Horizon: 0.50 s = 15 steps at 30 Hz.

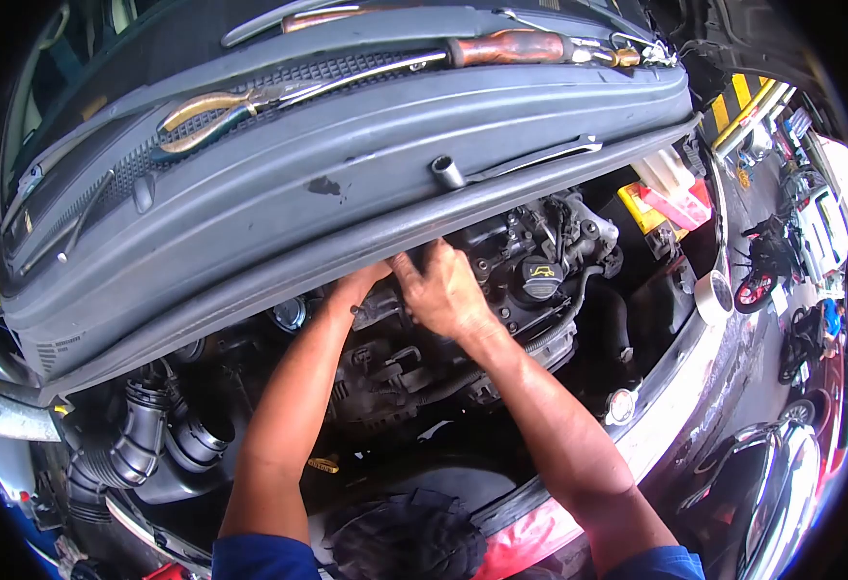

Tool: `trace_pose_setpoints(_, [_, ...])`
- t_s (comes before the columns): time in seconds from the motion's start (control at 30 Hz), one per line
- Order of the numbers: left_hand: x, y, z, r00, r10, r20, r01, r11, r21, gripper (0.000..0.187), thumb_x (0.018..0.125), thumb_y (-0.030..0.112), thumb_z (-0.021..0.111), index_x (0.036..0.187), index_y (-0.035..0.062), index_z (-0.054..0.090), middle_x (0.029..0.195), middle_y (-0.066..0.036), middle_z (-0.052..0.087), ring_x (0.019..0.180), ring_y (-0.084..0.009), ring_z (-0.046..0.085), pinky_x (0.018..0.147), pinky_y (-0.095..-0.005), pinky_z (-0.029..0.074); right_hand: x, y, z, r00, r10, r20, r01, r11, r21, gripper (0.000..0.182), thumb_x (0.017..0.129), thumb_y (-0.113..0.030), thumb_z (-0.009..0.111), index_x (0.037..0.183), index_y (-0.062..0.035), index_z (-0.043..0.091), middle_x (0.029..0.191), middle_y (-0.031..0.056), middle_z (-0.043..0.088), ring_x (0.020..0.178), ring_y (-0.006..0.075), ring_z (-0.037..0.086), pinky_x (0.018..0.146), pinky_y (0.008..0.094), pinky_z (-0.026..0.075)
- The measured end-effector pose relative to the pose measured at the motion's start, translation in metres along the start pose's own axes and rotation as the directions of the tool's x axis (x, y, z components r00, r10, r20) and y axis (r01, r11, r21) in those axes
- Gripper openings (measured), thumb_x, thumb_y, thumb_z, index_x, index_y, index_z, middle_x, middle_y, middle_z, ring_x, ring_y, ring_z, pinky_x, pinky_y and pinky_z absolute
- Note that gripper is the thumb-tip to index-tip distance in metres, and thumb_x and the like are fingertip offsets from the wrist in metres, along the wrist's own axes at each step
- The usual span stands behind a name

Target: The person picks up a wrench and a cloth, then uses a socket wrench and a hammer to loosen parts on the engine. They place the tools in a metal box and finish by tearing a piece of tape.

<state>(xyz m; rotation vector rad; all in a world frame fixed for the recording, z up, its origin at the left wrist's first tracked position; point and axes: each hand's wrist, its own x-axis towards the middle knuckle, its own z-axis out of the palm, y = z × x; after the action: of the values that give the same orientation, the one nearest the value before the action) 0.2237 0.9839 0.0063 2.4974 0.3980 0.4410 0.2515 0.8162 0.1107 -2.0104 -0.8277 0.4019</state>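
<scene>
Both my hands reach into the engine bay, close together under the front lip of the dark plastic cowl (347, 203). My right hand (443, 295) is bent over the rear of the engine (501, 307), its fingers curled in and their tips hidden, so whatever they grip does not show. Just to its left, my left hand (374, 277) goes beneath the lip, with most of its fingers out of sight. The black oil filler cap (541, 278) sits to the right of my right hand.
On the cowl lie pliers (202, 121), a screwdriver with an orange-brown handle (511, 48) and a metal socket (448, 172). A yellow battery (644, 208) stands at the right, near a tape roll (714, 297). Ribbed black hoses (119, 454) fill the lower left.
</scene>
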Motion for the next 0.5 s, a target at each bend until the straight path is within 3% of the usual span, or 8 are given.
trace_pose_setpoints(0.1, [-0.002,-0.017,0.016,0.991,0.054,-0.122,-0.053,0.999,0.007,0.045,0.089,0.018,0.067,0.132,0.0068,0.06,0.132,-0.019,0.062,0.127,-0.0325,0.056,0.105,-0.045,0.045,-0.008,-0.014,0.002,0.996,-0.086,0.003,0.086,0.996,-0.019,0.042,0.099,-0.027,0.061,0.123,0.0071,0.056,0.11,0.0361,0.066,0.102,0.052,0.064,0.088,0.0556,0.051])
trace_pose_setpoints(0.27, [-0.002,-0.036,0.029,0.972,0.103,-0.21,-0.098,0.995,0.033,0.04,0.092,0.022,0.066,0.128,0.0066,0.061,0.129,-0.018,0.062,0.123,-0.0307,0.058,0.103,-0.0445,0.046,-0.009,-0.02,0.0,0.989,-0.148,-0.001,0.147,0.985,-0.088,0.035,0.099,-0.025,0.06,0.115,0.0074,0.061,0.102,0.0362,0.065,0.096,0.0531,0.064,0.083,0.0568,0.052])
trace_pose_setpoints(0.33, [0.0,-0.034,0.03,0.971,0.11,-0.212,-0.105,0.994,0.032,0.038,0.093,0.024,0.066,0.127,0.0066,0.061,0.127,-0.017,0.063,0.122,-0.0299,0.058,0.102,-0.0443,0.046,0.002,-0.009,-0.004,0.999,-0.038,0.001,0.037,0.996,-0.08,0.034,0.099,-0.024,0.06,0.113,0.0072,0.062,0.101,0.0365,0.065,0.094,0.0532,0.064,0.081,0.0565,0.053])
trace_pose_setpoints(0.37, [0.001,-0.031,0.029,0.985,0.079,-0.156,-0.074,0.997,0.038,0.038,0.093,0.025,0.065,0.126,0.0065,0.062,0.126,-0.017,0.063,0.121,-0.0296,0.058,0.101,-0.0442,0.046,0.005,-0.001,-0.004,1.0,0.024,-0.001,-0.024,0.997,-0.075,0.033,0.1,-0.024,0.059,0.112,0.0071,0.063,0.101,0.0367,0.064,0.094,0.0532,0.064,0.08,0.0564,0.053])
trace_pose_setpoints(0.4, [0.002,-0.025,0.023,0.994,0.047,-0.094,-0.044,0.998,0.038,0.037,0.094,0.026,0.065,0.125,0.0065,0.062,0.126,-0.017,0.063,0.121,-0.0292,0.059,0.101,-0.0441,0.047,0.005,0.0,-0.001,1.0,-0.016,-0.017,0.015,0.996,-0.086,0.034,0.1,-0.024,0.059,0.113,0.0073,0.063,0.101,0.0365,0.065,0.094,0.0531,0.064,0.081,0.0566,0.053])
trace_pose_setpoints(0.43, [0.004,-0.016,0.012,0.996,-0.056,0.068,0.052,0.997,0.057,0.045,0.094,0.021,0.065,0.136,0.0033,0.059,0.139,-0.02,0.06,0.132,-0.0295,0.055,0.109,-0.0426,0.044,0.004,0.001,0.002,0.998,-0.056,-0.034,0.053,0.994,-0.099,0.034,0.1,-0.024,0.058,0.113,0.0075,0.063,0.1,0.0363,0.066,0.095,0.053,0.064,0.082,0.0567,0.053])
trace_pose_setpoints(0.5, [0.002,-0.017,0.011,0.998,0.011,-0.064,-0.009,0.999,0.032,0.039,0.096,0.024,0.062,0.13,0.004,0.061,0.131,-0.019,0.062,0.126,-0.0301,0.057,0.106,-0.0438,0.045,-0.001,-0.006,0.005,0.994,-0.088,-0.06,0.083,0.993,-0.081,0.035,0.099,-0.025,0.058,0.113,0.0072,0.063,0.1,0.0355,0.067,0.096,0.0529,0.064,0.085,0.0568,0.053])
